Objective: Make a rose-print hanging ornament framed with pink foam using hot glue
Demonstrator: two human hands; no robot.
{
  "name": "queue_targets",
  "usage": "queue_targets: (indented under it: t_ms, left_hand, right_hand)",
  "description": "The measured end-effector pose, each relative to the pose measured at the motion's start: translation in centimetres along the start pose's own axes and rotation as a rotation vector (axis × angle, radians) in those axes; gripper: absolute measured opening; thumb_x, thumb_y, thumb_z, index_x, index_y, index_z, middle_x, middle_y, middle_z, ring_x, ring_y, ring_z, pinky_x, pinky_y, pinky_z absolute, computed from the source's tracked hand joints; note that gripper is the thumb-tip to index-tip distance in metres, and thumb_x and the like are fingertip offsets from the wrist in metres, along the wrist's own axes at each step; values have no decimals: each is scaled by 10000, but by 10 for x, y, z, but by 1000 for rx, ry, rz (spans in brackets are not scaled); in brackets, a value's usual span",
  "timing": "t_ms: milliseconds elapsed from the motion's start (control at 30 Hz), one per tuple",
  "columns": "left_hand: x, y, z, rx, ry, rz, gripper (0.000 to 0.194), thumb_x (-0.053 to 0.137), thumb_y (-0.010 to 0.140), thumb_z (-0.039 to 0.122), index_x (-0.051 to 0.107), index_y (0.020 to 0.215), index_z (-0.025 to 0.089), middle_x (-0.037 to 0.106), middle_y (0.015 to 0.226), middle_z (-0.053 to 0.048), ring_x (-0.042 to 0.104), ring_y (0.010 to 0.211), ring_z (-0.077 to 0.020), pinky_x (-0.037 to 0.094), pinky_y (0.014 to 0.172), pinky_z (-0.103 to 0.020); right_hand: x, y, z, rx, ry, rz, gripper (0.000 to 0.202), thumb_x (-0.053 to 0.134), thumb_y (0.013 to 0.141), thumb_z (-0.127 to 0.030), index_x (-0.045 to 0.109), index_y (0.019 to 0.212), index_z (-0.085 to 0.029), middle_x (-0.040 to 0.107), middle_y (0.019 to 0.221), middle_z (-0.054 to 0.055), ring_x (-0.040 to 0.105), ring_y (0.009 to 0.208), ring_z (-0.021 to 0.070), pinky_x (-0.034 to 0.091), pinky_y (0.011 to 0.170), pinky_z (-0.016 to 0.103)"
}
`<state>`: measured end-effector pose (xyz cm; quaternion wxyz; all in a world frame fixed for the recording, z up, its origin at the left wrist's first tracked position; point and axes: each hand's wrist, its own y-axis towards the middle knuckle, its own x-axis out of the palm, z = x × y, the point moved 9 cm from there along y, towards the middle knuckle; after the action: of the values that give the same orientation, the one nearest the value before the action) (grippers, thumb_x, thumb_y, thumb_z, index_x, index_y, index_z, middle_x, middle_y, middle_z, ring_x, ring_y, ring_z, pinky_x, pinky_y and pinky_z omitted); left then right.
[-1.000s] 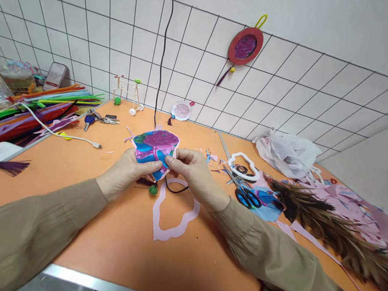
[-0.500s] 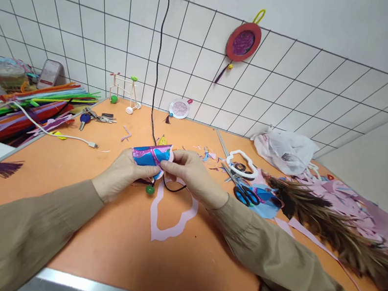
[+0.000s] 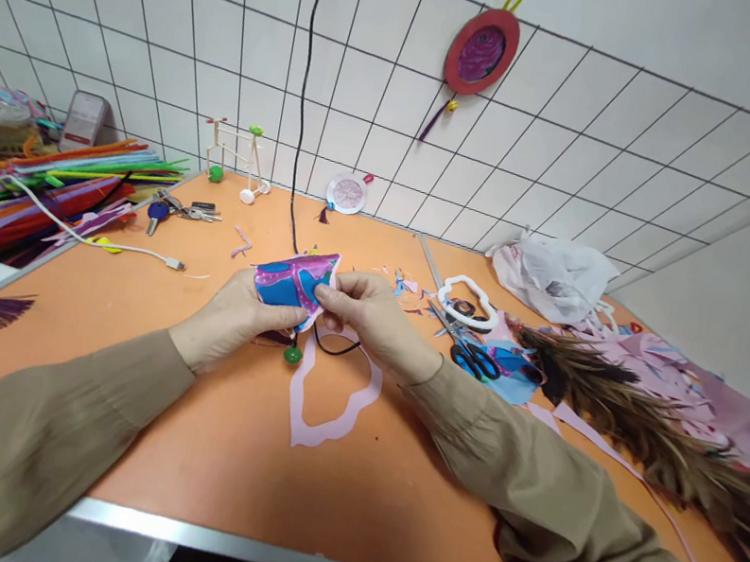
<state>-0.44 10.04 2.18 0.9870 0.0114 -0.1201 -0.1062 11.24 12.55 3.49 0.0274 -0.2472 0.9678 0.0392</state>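
A blue and purple patterned piece (image 3: 288, 284) with a pink edge is held up above the orange table. My left hand (image 3: 232, 313) grips its left side, thumb across the lower front. At its right edge, the thumb and fingers of my right hand (image 3: 375, 319) pinch it. A green bead (image 3: 292, 355) hangs just below the piece. Under and behind my hands lies a pink wavy paper outline (image 3: 297, 402), its upper part partly hidden by my right hand.
Scissors (image 3: 473, 360), a white wavy frame (image 3: 446, 288), paper scraps and brown feathers (image 3: 619, 408) lie to the right. Keys (image 3: 157, 211), a white cable (image 3: 94, 242) and coloured pipe cleaners (image 3: 34, 210) are at the left. A black cord (image 3: 308, 68) hangs behind.
The patterned piece has tilted and opened out, showing more of its purple upper part. Both hands keep hold of it. The view has shifted slightly, moving the scene up.
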Motion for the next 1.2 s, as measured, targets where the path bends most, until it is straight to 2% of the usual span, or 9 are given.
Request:
queue_targets:
  t_ms: [100,267,367,533,700,867,1033,1133,1200]
  left_hand:
    - [2,-1,3,19,-5,-13,278,887,633,236,789,889,190,707,678,-40,622,566,-165,497,479,-256]
    - [4,-1,3,17,-22,-29,220,872,637,175,784,838,184,697,638,-32,606,529,-151,476,442,-235]
    - [4,0,1,12,-50,-48,191,877,637,172,776,797,190,697,637,-31,606,528,-151,474,442,-236]
    - [0,1,-5,-18,-27,-41,267,893,645,243,788,884,190,738,720,-65,647,591,-172,493,486,-244]
    - [4,0,-6,-24,-52,-90,197,882,671,299,768,771,174,732,692,-71,638,565,-169,490,489,-252]
    - [7,2,-5,-62,-179,-153,334,780,771,481,766,718,151,734,687,-90,662,581,-174,561,560,-276]
    - [8,2,-13,-101,-174,-181,212,832,737,334,763,699,137,728,632,-78,676,542,-172,570,547,-259]
    - [-2,6,-10,-69,-209,-89,169,844,722,281,769,741,130,741,654,-69,670,534,-152,567,538,-235]
    - [-13,9,5,17,-266,-18,148,845,715,231,774,806,138,758,713,-58,677,571,-141,566,552,-215]
  right_hand:
    - [3,-1,2,41,60,-27,477,729,721,-612,599,618,-165,575,546,-3,510,518,107,368,519,249]
    - [5,-2,-4,-3,-85,-45,392,783,698,-456,556,566,-166,513,502,-34,438,495,80,329,509,236]
    - [3,-1,-6,-20,-94,-30,391,778,709,-463,559,572,-168,521,507,-30,445,493,83,339,512,244]
    - [5,0,3,28,27,-75,452,730,728,-588,619,636,-160,579,559,-1,524,517,107,371,506,246]
    - [2,0,1,-1,-50,-56,385,778,702,-492,605,614,-160,551,530,-23,490,510,87,356,514,231]
    - [4,-1,-4,7,-61,-88,389,761,706,-511,616,646,-155,592,590,-8,525,548,91,389,547,233]
    - [5,-2,-5,0,-68,-106,388,770,712,-498,602,643,-156,554,541,-24,506,530,87,374,522,224]
    - [4,-2,-11,-39,-51,-94,367,721,749,-487,612,649,-151,566,572,-23,506,524,77,389,524,222]
    - [-1,0,-15,-72,-81,-49,305,686,765,-434,627,663,-153,583,600,-22,509,525,75,406,530,224]
